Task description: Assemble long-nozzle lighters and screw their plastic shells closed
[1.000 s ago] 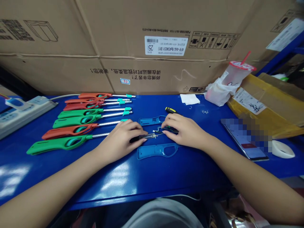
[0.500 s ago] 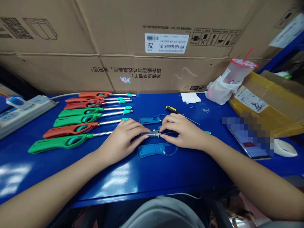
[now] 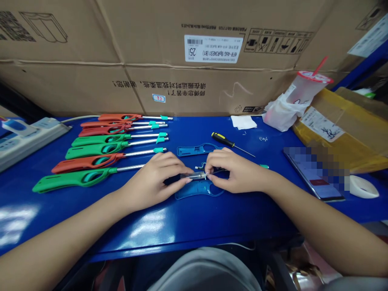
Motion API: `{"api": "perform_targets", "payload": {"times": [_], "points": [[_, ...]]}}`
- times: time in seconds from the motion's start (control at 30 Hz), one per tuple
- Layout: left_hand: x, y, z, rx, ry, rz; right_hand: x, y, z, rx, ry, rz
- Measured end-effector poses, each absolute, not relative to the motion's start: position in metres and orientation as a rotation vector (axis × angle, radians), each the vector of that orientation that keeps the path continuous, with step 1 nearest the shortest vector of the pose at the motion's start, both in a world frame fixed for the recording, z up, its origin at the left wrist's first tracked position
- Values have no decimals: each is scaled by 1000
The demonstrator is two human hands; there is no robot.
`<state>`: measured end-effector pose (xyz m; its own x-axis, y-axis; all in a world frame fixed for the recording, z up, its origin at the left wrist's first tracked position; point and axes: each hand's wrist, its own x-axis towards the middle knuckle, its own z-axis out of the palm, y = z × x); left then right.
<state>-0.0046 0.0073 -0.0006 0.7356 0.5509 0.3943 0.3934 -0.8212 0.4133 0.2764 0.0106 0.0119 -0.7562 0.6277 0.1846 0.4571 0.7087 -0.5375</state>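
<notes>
Between thumb and fingers, my left hand (image 3: 159, 178) grips a small clear lighter fuel tank (image 3: 197, 175) lying sideways. My right hand (image 3: 233, 169) pinches the tank's right end, at a small pale fitting; its fingertips hide part of it. Just in front of the tank lies one blue lighter casing half (image 3: 190, 191), partly covered by the tank and my fingers. The other blue casing half (image 3: 190, 150) rests behind my hands. A small piece with a wire (image 3: 199, 166) shows beside my right fingertips. A teal lighter tip (image 3: 264, 166) pokes out past my right hand.
Several assembled lighters (image 3: 91, 162), green and orange, lie in a row at left by a power strip (image 3: 36, 135). A screwdriver (image 3: 222, 140) and white paper (image 3: 243, 122) are behind. At right are a phone (image 3: 312, 178), a tape roll (image 3: 363, 186), and a bagged cup (image 3: 303, 95). A large carton (image 3: 163, 48) forms the back.
The fuel tank and both hands have moved slightly toward me, so the tank now overlaps the near casing half. The small wired piece now sits apart from my right fingertips. The view has shifted slightly.
</notes>
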Motion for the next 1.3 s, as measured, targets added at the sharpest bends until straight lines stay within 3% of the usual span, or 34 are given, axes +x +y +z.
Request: {"api": "perform_targets", "payload": {"times": [0.23,0.73,1.0,1.3], "points": [[-5,6,1,2621,681,670,275,6,21,-889,-2620,790],[-4,2,5,2615,608,503,271,3,15,-808,-2743,723],[-7,8,1,2598,696,652,292,18,22,-1032,-2600,491],[-8,10,0,2561,712,684,329,28,35,-1128,-2754,737]]}}
